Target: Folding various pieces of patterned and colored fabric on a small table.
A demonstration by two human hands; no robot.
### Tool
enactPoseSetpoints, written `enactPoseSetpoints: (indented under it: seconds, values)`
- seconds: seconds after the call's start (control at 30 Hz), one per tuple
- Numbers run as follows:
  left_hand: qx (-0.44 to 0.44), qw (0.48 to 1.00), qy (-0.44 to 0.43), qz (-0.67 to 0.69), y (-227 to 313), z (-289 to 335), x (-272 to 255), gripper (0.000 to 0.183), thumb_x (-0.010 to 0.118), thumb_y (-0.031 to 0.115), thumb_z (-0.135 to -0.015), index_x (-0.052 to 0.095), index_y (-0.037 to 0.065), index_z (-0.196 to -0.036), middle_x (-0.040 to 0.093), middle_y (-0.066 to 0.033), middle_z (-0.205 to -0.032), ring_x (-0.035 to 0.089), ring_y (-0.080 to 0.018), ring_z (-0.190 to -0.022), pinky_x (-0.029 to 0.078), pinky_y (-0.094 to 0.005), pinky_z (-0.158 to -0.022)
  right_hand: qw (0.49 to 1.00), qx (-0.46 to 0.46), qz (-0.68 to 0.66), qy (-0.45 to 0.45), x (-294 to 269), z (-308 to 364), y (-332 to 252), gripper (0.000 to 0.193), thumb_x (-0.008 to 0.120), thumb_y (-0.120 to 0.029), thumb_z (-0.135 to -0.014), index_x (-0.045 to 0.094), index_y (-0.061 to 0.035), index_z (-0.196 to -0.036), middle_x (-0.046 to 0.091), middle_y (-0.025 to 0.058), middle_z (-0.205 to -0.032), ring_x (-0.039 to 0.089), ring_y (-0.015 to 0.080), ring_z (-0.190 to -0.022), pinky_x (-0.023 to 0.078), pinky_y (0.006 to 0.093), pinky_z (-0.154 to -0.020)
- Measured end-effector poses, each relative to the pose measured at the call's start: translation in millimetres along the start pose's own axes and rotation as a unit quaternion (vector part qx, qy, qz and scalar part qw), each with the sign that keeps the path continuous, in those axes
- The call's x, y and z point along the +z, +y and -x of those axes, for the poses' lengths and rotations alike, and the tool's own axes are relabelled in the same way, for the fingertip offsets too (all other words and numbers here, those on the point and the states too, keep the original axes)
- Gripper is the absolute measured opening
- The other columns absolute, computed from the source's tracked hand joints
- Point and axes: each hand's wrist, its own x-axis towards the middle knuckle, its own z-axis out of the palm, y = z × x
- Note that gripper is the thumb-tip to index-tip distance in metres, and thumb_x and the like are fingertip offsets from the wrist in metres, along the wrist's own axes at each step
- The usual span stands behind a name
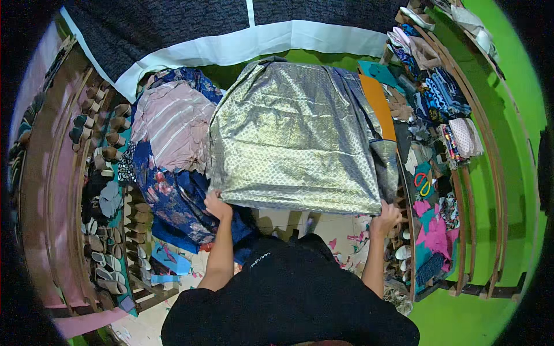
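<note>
A large shiny silver-gold patterned cloth (294, 144) is spread out in front of me, creased and draped over whatever lies beneath it. My left hand (218, 206) grips its near left corner. At the near right corner my right hand (388, 218) is closed on the same cloth, so the near edge runs fairly straight between both hands. To the left, a pinkish striped cloth (173, 124) lies crumpled on a dark blue floral cloth (179, 202) that hangs down. An orange piece (378, 106) shows along the right edge of the shiny cloth.
Racks with shoes (109, 271) stand at the left. On the right, a shelf holds red and yellow scissors (423, 184), pink fabric scraps (437, 236) and folded cloths (441, 95). A dark curtain (190, 29) hangs at the back. Scraps litter the tiled floor (277, 222).
</note>
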Motion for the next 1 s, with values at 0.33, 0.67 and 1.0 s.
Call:
enactPoseSetpoints:
  seconds: [0.33,0.67,1.0]
  values:
    - [-0.494,0.554,-0.071,0.666,-49,3,29,0.022,0.039,0.003,-0.081,0.046,0.009,-0.101,0.051,-0.0122,-0.100,0.053,-0.0250,-0.085,0.045,-0.0364,-0.073,0.893,0.376,-0.221,-0.109,21,8,13,0.045,0.039,0.009,-0.065,0.049,-0.0006,-0.109,0.042,0.0227,-0.111,0.042,0.0306,-0.101,0.034,0.0352,-0.081]
    - [-0.344,0.534,0.006,0.772,-36,-44,-36,0.031,0.045,0.020,-0.082,0.048,-0.005,-0.100,0.053,-0.0119,-0.101,0.049,-0.0232,-0.094,0.035,-0.0314,-0.085,0.514,0.571,-0.631,0.107,13,2,35,0.038,0.051,-0.018,-0.077,0.046,-0.0018,-0.111,0.050,0.0028,-0.097,0.046,0.0122,-0.071,0.038,0.0244,-0.062]
    - [-0.550,0.448,0.058,0.702,-56,-30,-22,0.016,0.049,0.008,-0.082,0.051,-0.001,-0.095,0.054,-0.0048,-0.089,0.053,-0.0150,-0.079,0.044,-0.0222,-0.066,0.333,0.645,-0.688,0.009,87,11,61,0.051,0.041,-0.037,-0.081,0.032,-0.0071,-0.122,0.033,0.0081,-0.124,0.031,0.0251,-0.113,0.020,0.0462,-0.095]
